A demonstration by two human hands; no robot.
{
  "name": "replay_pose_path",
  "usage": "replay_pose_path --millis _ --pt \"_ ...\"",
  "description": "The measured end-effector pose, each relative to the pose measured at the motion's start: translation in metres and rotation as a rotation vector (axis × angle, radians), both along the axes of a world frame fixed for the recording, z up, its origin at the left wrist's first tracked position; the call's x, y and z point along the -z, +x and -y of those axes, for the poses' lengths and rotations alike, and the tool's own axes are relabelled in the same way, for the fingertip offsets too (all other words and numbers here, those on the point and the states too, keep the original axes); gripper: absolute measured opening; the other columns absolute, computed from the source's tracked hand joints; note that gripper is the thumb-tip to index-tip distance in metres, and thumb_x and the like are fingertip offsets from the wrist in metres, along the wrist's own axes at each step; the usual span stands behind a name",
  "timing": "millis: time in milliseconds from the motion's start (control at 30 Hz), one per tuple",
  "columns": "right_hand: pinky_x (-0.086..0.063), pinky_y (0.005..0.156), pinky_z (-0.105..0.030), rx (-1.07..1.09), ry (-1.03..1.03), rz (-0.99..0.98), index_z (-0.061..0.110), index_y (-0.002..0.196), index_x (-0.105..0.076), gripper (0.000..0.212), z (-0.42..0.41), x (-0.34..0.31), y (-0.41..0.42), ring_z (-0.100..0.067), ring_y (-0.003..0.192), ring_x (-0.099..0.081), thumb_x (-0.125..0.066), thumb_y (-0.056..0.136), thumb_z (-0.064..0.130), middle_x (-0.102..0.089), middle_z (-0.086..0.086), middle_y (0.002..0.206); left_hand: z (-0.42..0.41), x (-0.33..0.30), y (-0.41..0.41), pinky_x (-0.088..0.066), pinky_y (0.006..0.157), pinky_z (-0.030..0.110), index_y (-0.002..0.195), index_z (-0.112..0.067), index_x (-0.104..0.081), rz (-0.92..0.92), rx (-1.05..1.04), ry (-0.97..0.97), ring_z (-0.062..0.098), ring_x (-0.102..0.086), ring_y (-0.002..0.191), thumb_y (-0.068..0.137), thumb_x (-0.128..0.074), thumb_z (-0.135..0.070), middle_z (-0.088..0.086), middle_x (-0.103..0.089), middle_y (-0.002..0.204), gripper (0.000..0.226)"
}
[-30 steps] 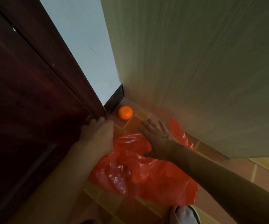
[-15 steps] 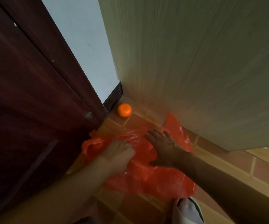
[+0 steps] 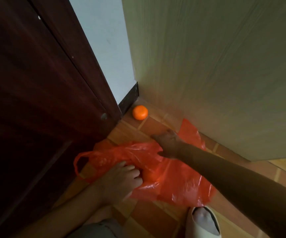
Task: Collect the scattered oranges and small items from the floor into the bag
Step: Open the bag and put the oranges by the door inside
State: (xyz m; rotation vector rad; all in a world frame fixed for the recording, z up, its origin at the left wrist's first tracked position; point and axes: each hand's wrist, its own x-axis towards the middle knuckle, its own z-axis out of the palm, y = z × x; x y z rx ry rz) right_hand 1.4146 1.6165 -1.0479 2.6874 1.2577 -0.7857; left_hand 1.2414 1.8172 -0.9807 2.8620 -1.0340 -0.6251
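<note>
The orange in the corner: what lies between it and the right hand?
Only bare floor tiles lie between the orange and the right hand, in the head view.

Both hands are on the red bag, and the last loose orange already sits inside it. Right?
Not quite. The head view shows the orange on the floor in the corner, apart from the red bag. Left hand and right hand are on the bag.

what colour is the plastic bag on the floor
The plastic bag is translucent red-orange; the head view shows it best, lying crumpled on the tiles.
</note>
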Motion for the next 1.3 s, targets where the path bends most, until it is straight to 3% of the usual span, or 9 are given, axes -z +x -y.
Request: replay_pose_path --millis 100,233,367,500,700,833,900,1100,1300 --pt "-0.046 0.096 -0.034 0.066 0.081 0.071 0.022 0.109 -0.065 0.021 0.017 -0.005 0.0 -0.027 0.104 -0.07 -0.058 0.09 0.02 -0.073 -0.003 0.107 -0.005 0.001 -0.003 -0.051 0.08 0.036 0.084 -0.033 -0.052 0.009 -0.057 -0.039 0.012 -0.057 0.086 0.07 -0.06 -0.032 -0.013 -0.056 0.087 0.016" --pt "-0.051 0.082 -0.038 0.241 0.169 0.249 0.017 0.087 -0.068 0.009 0.044 -0.022 0.025 -0.034 0.086 -0.071 -0.063 0.079 0.016 -0.072 -0.008 0.089 -0.008 -0.002 0.003 -0.045 0.098 0.043 0.082 -0.033 -0.054 0.021 -0.118 -0.034 0.014 -0.056 0.092 0.065 -0.067 -0.035 -0.013 -0.055 0.086 0.022" --pt "-0.053 0.079 -0.038 0.494 0.155 0.308 0.013 0.092 -0.069 0.013 0.059 -0.046 0.055 -0.037 0.095 -0.069 -0.061 0.082 0.012 -0.07 -0.013 0.1 -0.015 0.012 -0.002 -0.044 0.106 0.047 0.083 -0.034 -0.053 -0.04 -0.106 0.044 0.013 -0.056 0.102 0.063 -0.067 -0.038 -0.016 -0.053 0.089 0.025" --pt "-0.049 0.089 -0.043 0.47 0.208 0.385 0.012 0.107 -0.068 0.029 0.059 -0.044 0.049 -0.038 0.104 -0.063 -0.063 0.079 0.008 -0.065 -0.013 0.108 -0.026 0.032 -0.01 -0.052 0.095 0.044 0.09 -0.036 -0.058 -0.154 -0.124 0.06 0.016 -0.065 0.113 0.066 -0.07 -0.051 -0.015 -0.059 0.104 0.031" --pt "-0.033 0.114 -0.059 0.22 0.241 0.277 0.021 0.151 -0.042 0.101 0.041 -0.038 -0.007 -0.035 0.14 -0.042 -0.081 0.068 0.062 -0.045 -0.009 0.151 0.008 -0.007 0.016 -0.053 0.086 0.033 0.089 -0.03 -0.069 0.078 -0.165 -0.27 0.01 -0.058 0.097 0.096 -0.055 -0.05 -0.011 -0.062 0.099 0.026" --pt "-0.016 0.123 -0.065 0.145 0.126 0.127 0.022 0.163 -0.017 0.126 0.039 -0.028 -0.032 -0.034 0.156 -0.015 -0.078 0.067 0.073 -0.02 -0.011 0.168 0.022 -0.03 0.062 -0.042 0.104 0.045 0.11 -0.029 -0.067 0.246 -0.18 -0.17 0.019 -0.049 0.124 0.091 -0.053 -0.036 -0.006 -0.058 0.123 0.024" --pt "-0.012 0.124 -0.065 0.131 0.087 0.092 0.024 0.164 -0.002 0.136 0.043 -0.023 -0.041 -0.033 0.159 -0.005 -0.078 0.064 0.077 -0.009 -0.009 0.171 0.025 -0.026 0.079 -0.03 0.116 0.055 0.124 -0.032 -0.062 0.163 -0.229 -0.024 0.024 -0.034 0.145 0.089 -0.06 -0.04 -0.003 -0.047 0.145 0.036" --pt "0.002 0.125 -0.059 0.115 0.047 0.043 0.023 0.162 0.018 0.151 0.078 -0.008 -0.063 -0.03 0.158 0.011 -0.074 0.06 0.087 0.013 -0.007 0.172 0.012 0.029 0.073 -0.008 0.124 0.063 0.163 -0.027 -0.016 -0.188 -0.365 0.282 0.031 0.0 0.159 0.078 -0.077 -0.062 0.001 -0.006 0.172 0.11" --pt "0.01 0.123 -0.058 0.089 -0.069 -0.025 0.024 0.157 0.031 0.147 0.124 0.032 -0.093 -0.031 0.156 0.019 -0.071 0.068 0.083 0.028 -0.006 0.166 -0.011 0.061 0.042 -0.004 0.125 0.058 0.164 -0.034 -0.004 -0.27 -0.465 0.251 0.025 0.003 0.159 0.079 -0.063 -0.077 -0.004 0.003 0.173 0.112"
